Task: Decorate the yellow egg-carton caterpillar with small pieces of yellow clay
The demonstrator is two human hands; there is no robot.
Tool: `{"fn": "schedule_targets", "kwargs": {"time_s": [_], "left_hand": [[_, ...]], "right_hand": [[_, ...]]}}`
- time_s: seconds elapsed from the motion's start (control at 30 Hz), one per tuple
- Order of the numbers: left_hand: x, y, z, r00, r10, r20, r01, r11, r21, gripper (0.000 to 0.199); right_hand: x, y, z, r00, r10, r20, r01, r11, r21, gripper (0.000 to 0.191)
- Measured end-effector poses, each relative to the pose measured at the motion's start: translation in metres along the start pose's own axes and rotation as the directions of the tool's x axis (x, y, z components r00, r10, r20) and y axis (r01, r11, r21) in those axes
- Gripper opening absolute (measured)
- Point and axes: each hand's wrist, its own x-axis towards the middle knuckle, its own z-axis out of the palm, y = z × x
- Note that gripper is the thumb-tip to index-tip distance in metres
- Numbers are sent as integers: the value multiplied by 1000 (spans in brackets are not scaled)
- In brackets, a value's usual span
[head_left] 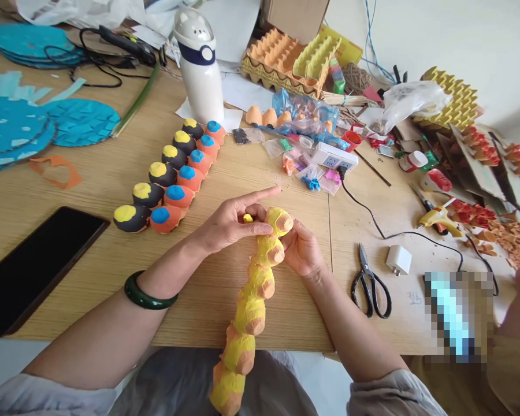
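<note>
An egg carton strip (250, 315) runs from over my lap up to my hands, its cups coated in yellow clay with bare orange-brown tips. My right hand (304, 247) grips its far end from the right, fingers partly hidden behind the cups. On the other side, my left hand (238, 222) has its thumb against the top cup and its index finger stretched out. A small lump of yellow clay (248, 218) sits in the curled fingers of that hand. Beyond it lie black cups with yellow tops (148, 192) and orange cups with blue tops (177, 196).
A phone (39, 266) lies at left, a white bottle (200, 75) behind. Scissors (367, 283), a charger (399, 259) and a glue gun (437, 218) are at right. A power strip (334, 156) trails a cable. Another person's sleeve (513, 358) shows at far right.
</note>
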Motion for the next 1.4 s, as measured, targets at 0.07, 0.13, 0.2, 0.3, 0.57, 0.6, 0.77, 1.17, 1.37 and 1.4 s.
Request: {"fn": "schedule_targets", "kwargs": {"time_s": [0.07, 0.13, 0.2, 0.3, 0.57, 0.6, 0.77, 1.17, 1.37, 1.4], "left_hand": [[0, -1, -2, 999, -3, 34, 5, 999, -41, 87], [0, -2, -4, 995, -24, 93, 34, 994, -104, 81], [0, -3, -5, 989, -48, 141, 69, 987, -147, 72], [0, -3, -3, 992, -48, 114, 59, 994, -91, 65], [1, -3, -2, 999, 45, 18, -47, 996, 77, 78], [0, -2, -2, 998, 17, 54, -20, 999, 44, 77], [-1, 1, 0, 985, -128, 117, 146, 977, -155, 56], [-3, 8, 8, 929, -353, 108, 369, 890, -267, 54], [-4, 7, 8, 951, -287, 117, 307, 925, -224, 50], [-4, 7, 9, 952, -286, 110, 304, 926, -223, 50]], "right_hand": [[-1, -1, 0, 1000, -10, -8, 10, 1000, 7, 20], [-1, -2, 1, 999, -39, -2, 39, 999, 6, 18], [-2, -4, 3, 998, -59, 10, 59, 998, -1, 15], [-3, -4, 5, 999, -42, 25, 42, 999, -17, 17], [-1, -5, 3, 998, -58, 23, 58, 997, -43, 21], [-2, -6, 4, 997, -61, 36, 63, 997, -53, 23], [-6, -7, 11, 994, -102, 29, 104, 989, -102, 28], [-21, 2, 24, 946, -320, -46, 304, 931, -201, 32], [-20, 1, 23, 959, -285, 1, 279, 938, -207, 43], [-20, 1, 23, 959, -284, 1, 278, 937, -213, 43]]}}
